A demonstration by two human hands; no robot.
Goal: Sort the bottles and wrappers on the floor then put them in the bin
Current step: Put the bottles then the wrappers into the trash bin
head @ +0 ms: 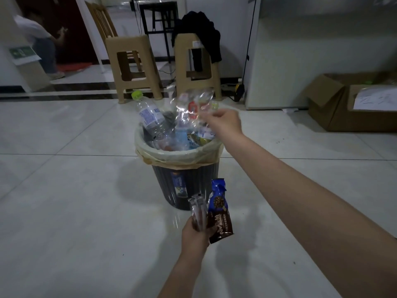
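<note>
A dark ribbed bin (193, 183) with a pale liner stands on the tiled floor, filled with bottles and wrappers. A clear bottle with a green cap (150, 117) sticks out of its left side. My right hand (223, 121) is stretched over the bin's rim, holding a crumpled clear wrapper with red print (191, 108) above the opening. My left hand (195, 235) is low in front of the bin, closed on a brown and blue snack wrapper (220, 211) and a clear wrapper (198, 211) beside it.
Two tan plastic stools (133, 65) stand behind the bin, one with dark clothing (199, 33) draped on it. Open cardboard boxes (343, 104) sit on the floor at the right by a white cabinet. A person crouches at the far left near a doorway.
</note>
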